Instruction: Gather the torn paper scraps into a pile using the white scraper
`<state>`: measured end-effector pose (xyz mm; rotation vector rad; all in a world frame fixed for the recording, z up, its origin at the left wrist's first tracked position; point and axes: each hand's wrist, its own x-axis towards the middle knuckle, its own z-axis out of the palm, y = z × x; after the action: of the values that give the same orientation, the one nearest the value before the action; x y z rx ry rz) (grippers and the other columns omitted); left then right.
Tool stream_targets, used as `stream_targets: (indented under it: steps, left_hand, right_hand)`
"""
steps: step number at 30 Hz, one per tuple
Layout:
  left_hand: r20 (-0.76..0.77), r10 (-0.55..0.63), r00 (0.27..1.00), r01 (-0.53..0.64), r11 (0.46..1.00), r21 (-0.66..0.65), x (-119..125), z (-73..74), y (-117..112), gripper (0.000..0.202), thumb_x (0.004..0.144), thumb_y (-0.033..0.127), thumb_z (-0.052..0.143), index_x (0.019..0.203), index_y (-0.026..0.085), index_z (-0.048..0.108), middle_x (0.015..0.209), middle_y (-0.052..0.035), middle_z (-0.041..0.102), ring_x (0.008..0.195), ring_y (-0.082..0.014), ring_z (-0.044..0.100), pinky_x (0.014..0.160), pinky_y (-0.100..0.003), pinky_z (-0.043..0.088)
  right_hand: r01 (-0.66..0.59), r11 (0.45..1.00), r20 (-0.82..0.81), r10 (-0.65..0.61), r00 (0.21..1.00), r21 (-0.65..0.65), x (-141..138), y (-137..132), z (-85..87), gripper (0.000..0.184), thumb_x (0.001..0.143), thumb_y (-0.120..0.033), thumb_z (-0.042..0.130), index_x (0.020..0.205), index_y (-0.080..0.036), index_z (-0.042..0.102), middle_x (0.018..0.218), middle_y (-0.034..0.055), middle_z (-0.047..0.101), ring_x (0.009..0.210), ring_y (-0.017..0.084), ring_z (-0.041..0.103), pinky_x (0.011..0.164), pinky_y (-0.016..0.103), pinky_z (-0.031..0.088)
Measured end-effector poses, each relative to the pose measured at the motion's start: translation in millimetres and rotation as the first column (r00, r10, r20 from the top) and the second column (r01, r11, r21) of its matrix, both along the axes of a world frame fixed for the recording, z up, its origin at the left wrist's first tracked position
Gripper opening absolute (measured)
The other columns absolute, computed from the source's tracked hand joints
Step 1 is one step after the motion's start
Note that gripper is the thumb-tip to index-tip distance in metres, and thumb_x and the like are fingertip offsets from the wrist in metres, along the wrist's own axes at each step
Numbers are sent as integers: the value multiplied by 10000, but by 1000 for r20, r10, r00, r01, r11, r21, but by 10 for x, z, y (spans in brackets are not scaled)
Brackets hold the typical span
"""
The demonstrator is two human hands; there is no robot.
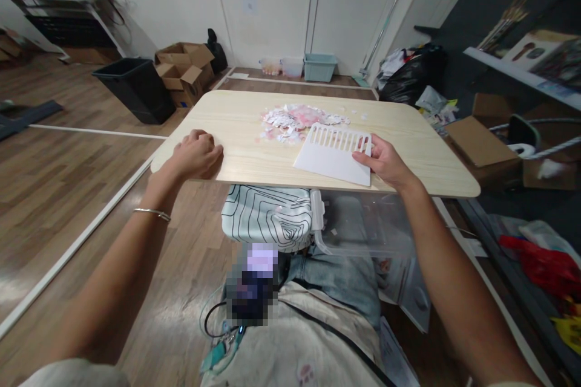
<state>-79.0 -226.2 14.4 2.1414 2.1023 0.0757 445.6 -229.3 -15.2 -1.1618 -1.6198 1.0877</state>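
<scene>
My right hand [384,160] grips a white plastic scraper [333,160] by its right end, thumb on top. The scraper has a row of slots along its far side and is tilted over the front part of the wooden tabletop [254,166]; I cannot tell whether its lower edge touches the wood. Just beyond it lies a loose heap of white and pink paper scraps [299,118], partly covered by the scraper. On the tabletop's left side rests my left hand [197,154], fingers curled in, with nothing visible in them.
Under the tabletop's front edge are a patterned pale cushion [267,214] and a clear plastic bin [363,224]. A black trash bin [136,91] and cardboard boxes [186,69] stand at the back left. An open carton [490,139] sits to the right, a teal basket [320,66] by the door.
</scene>
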Motion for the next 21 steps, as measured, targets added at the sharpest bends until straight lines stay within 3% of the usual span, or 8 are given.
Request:
stream_targets:
  steps: [4,10,16,21]
  left_hand:
    - [22,144,989,-145,989,43,226,3,25,835,1214,560,320,1736,6,663,2051,-405,443,1881,-575,473,1504,-873,416]
    - [84,119,989,-125,990,67,244,21,88,808,1237,543,402,1781,-18,604,2092,-401,387,1936,-589,368,1500,-995,303]
    - [111,122,986,-129,990,62,277,29,61,842,1248,542,361,1798,-70,543,2083,-408,384,1947,-556,354,1535,-963,277]
    - [118,142,983,-154,983,102,280,-60,33,908,1219,605,289,1824,-11,571,2078,-376,427,1928,-529,416,1587,-878,245]
  right_hand:
    - [1,1000,-8,-1,1000,1,-15,-20,23,809,763,-828,1181,1217,-330,733,1180,79,998,1038,368,968,1022,578,846]
    - [2,1000,0,-2,1000,11,-19,-24,34,796,736,-762,1212,1191,-336,716,1162,74,994,1046,378,962,986,570,849]
    - [3,1000,8,-3,1000,15,-27,-26,38,776,755,-756,1203,1185,-339,711,1172,82,990,1061,387,958,989,586,847]
    - [6,1000,12,-6,1000,21,-38,-30,45,790,735,-768,1207,1165,-337,704,1117,72,979,1052,389,955,980,588,851]
